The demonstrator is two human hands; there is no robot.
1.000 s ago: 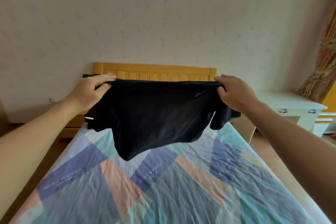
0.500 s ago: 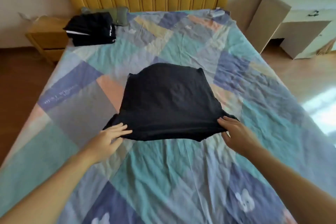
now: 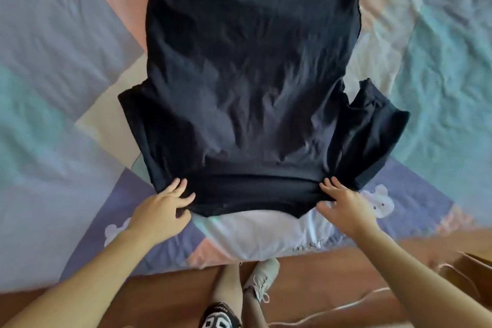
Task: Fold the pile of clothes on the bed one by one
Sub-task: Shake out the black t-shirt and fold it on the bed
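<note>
Black t-shirt lies spread flat on the bed, body stretching away from the person, shoulder edge nearest the bed's near edge. Left hand at the shirt's near-left corner, fingers loosely spread, tips on the cloth, thumb seemingly at the edge; looks like light contact, though a pinch can't be ruled out. Right hand at the shirt's near-right corner, fingers splayed wide, tips pressing the fabric, nothing gripped. Both sit at the shoulders, likely to pin and square the shirt so it lies smooth. Right sleeve is bunched and kinked beside the shirt body; left sleeve lies flatter. Wrinkles across the middle. Judged step: laying out, folds not yet begun. Next probably tuck sleeves inward. Wooden floor and shoes sit below the bed's near edge.
</note>
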